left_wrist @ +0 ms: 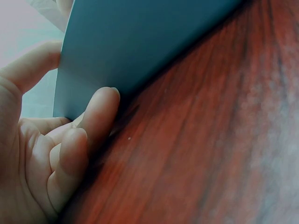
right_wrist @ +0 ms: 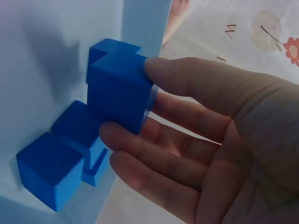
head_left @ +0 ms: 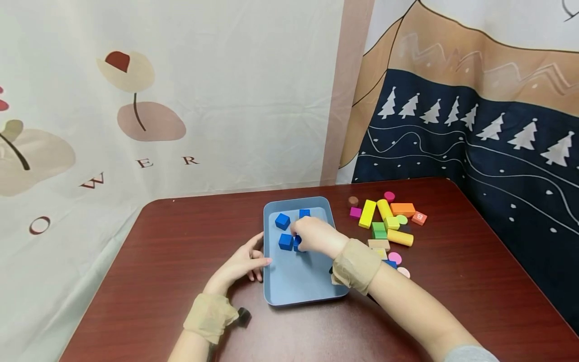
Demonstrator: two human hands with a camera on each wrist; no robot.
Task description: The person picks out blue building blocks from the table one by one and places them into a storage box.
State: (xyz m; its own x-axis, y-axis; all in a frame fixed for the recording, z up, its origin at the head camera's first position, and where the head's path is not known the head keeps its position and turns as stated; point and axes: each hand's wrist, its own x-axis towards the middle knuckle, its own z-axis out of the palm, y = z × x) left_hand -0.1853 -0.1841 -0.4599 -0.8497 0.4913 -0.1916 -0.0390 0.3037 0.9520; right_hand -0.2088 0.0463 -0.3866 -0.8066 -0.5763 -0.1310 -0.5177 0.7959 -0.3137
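A blue-grey tray (head_left: 298,286) lies on the table with several blue cubes (head_left: 282,221) inside, grouped toward its far half. My right hand (head_left: 318,236) reaches over the tray from the right. Between thumb and fingers it pinches a blue cube (right_wrist: 117,88), seen large in the right wrist view in front of the other cubes. My left hand (head_left: 239,264) holds the tray's left side, the thumb lapping over the rim. In the left wrist view, bent fingers (left_wrist: 100,112) lie against the outer wall, low near the tabletop.
Right of the tray lies a loose cluster of coloured blocks: a yellow bar (head_left: 368,213), an orange block (head_left: 402,209), a green block (head_left: 379,231), yellow cylinders (head_left: 400,238) and pink discs (head_left: 395,258). Printed curtains (head_left: 249,100) hang behind the dark red table (head_left: 181,241).
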